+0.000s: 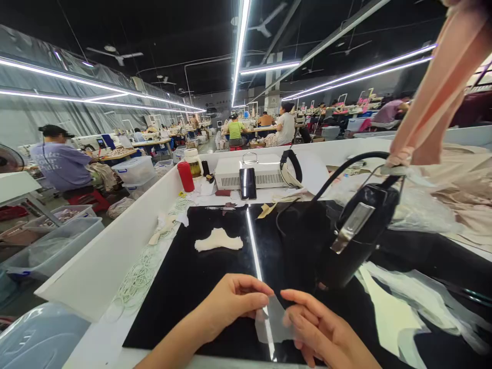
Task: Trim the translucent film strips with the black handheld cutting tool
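Observation:
Low in the middle, my left hand (234, 300) pinches a small, translucent sheet piece (271, 325) between thumb and fingers. My right hand (321, 328) is at the sheet's other side, its thumb and bent fingers on the edge and its index finger stretched out. The right fingertips are slightly blurred. Beneath both hands lies a glossy black board (184, 292). Beyond my left hand, a cream fabric piece (218, 240) rests flat on it. To the right of my hands, pale cut pieces (388, 312) and translucent sheets (426, 297) overlap.
A black machine with a metal plate (355, 225) hangs by pink cloth (434, 102) at the right. At the back stand a white vented box (226, 174), a phone (248, 183) and a red cylinder (186, 177). Pale green cord (136, 279) lies left. Several people sit beyond.

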Action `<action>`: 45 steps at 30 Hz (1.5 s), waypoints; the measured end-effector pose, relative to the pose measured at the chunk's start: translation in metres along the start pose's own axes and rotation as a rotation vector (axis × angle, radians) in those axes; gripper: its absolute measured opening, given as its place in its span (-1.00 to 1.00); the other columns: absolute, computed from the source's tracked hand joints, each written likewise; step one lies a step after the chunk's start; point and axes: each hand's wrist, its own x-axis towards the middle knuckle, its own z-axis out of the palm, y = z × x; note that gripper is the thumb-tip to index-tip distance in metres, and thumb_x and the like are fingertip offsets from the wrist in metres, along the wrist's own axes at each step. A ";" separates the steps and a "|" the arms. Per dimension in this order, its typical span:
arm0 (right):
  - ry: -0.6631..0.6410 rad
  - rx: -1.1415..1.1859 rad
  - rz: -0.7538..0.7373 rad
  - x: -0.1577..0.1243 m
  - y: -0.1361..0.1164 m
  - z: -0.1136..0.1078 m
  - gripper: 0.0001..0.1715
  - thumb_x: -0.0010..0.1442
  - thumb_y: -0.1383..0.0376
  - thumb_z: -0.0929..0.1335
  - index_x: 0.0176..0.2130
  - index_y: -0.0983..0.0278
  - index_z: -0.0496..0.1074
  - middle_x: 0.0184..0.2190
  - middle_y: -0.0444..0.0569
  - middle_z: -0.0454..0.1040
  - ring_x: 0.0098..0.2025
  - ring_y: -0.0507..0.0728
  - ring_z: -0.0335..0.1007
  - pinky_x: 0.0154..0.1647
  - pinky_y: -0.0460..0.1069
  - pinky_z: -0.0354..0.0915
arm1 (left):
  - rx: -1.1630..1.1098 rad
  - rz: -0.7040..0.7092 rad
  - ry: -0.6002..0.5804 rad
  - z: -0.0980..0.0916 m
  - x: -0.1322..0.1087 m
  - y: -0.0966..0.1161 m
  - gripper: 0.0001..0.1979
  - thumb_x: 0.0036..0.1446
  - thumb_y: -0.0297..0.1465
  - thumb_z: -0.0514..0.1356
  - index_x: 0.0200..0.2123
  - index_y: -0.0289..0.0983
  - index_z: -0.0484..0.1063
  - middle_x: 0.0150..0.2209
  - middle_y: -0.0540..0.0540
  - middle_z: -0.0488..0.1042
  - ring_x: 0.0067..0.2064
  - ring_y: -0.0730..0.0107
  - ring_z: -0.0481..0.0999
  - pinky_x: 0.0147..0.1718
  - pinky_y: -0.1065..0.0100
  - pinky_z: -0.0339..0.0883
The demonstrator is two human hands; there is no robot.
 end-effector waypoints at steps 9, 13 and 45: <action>-0.105 -0.097 0.001 0.011 0.009 -0.003 -0.54 0.16 -0.09 0.44 -0.28 0.26 0.55 -0.60 -0.23 0.27 -0.57 0.00 0.18 -0.49 -0.11 0.16 | 0.181 -0.026 -0.017 0.003 -0.001 0.008 -0.55 -0.07 -0.11 0.51 -0.27 -0.36 0.62 -0.42 -0.03 0.54 -0.42 0.47 0.45 -0.33 0.37 0.36; -0.088 -0.109 -0.012 0.010 0.008 -0.004 -0.62 0.16 -0.02 0.44 -0.26 0.24 0.56 -0.58 -0.22 0.27 -0.55 0.01 0.18 -0.50 -0.11 0.20 | 0.262 -0.001 -0.007 0.004 -0.002 0.012 -0.60 0.02 -0.11 0.46 -0.35 -0.35 0.55 -0.48 0.01 0.47 -0.47 0.51 0.37 -0.42 0.41 0.29; -0.149 -0.042 -0.301 0.001 -0.003 -0.006 -0.44 0.35 -0.19 0.27 0.00 0.14 0.51 -0.12 0.03 0.56 -0.05 0.23 0.52 0.02 0.08 0.42 | 0.261 0.213 -0.209 0.016 -0.022 0.022 -0.69 0.24 -0.19 0.37 -0.32 -0.34 0.50 -0.33 -0.16 0.60 -0.31 0.35 0.58 -0.31 0.37 0.40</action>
